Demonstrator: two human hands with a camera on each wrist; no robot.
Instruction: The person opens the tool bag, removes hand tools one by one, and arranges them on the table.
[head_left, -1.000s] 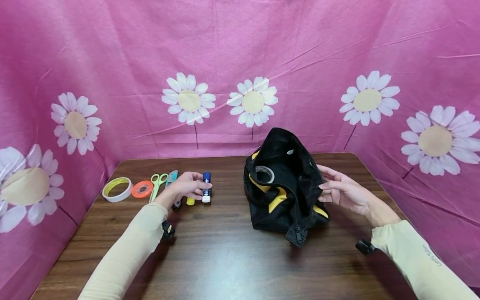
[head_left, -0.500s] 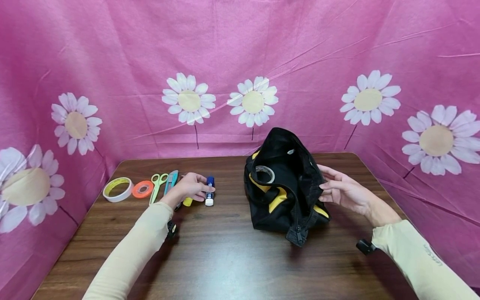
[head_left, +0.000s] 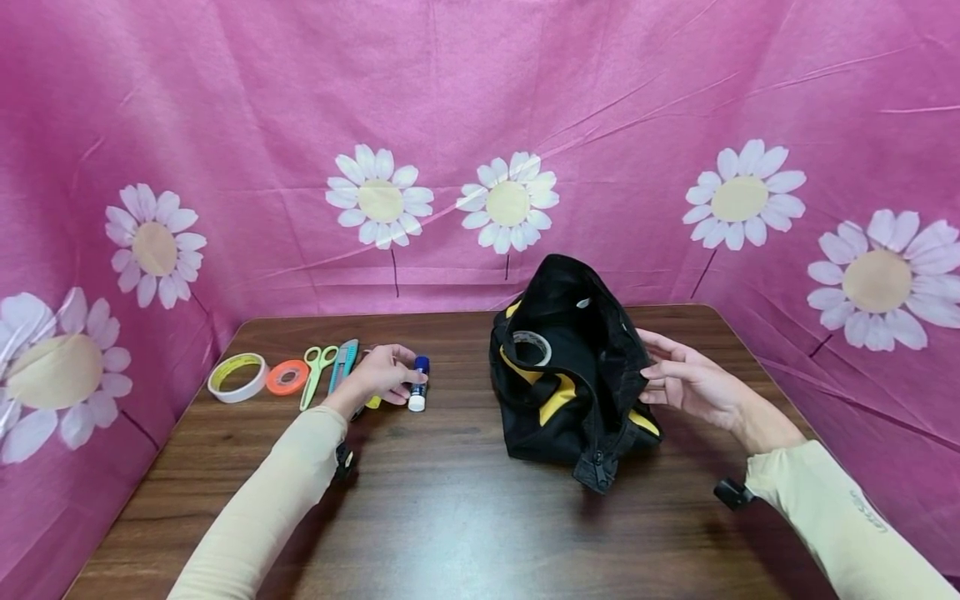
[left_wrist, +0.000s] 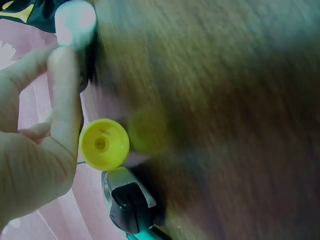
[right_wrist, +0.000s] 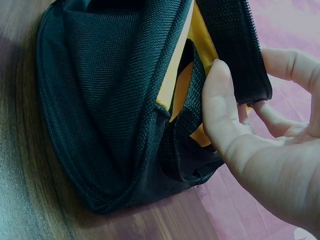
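In the head view, my left hand (head_left: 384,375) pinches a glue stick (head_left: 417,396) with a blue cap and white base, low at the tabletop. The left wrist view shows my thumb against the glue stick (left_wrist: 75,22), its pale end toward the camera. My right hand (head_left: 690,383) grips the right edge of the open mouth of a black and yellow tool bag (head_left: 543,437). In the right wrist view, thumb and fingers lie on either side of the zippered edge of the bag (right_wrist: 105,100). A roll of tape (head_left: 543,346) sits inside the bag.
Left of the glue stick lie a yellow-ended item (left_wrist: 105,145), a black and silver tool (left_wrist: 130,205), a teal utility knife (head_left: 345,358), green scissors (head_left: 311,379), an orange tape roll (head_left: 300,379) and a white tape roll (head_left: 258,385). A pink flowered curtain (head_left: 450,83) surrounds the table.
My left hand and the glue stick have shifted slightly right and toward me since a second ago, staying almost in place over the last half second. The right hand and bag hold still.
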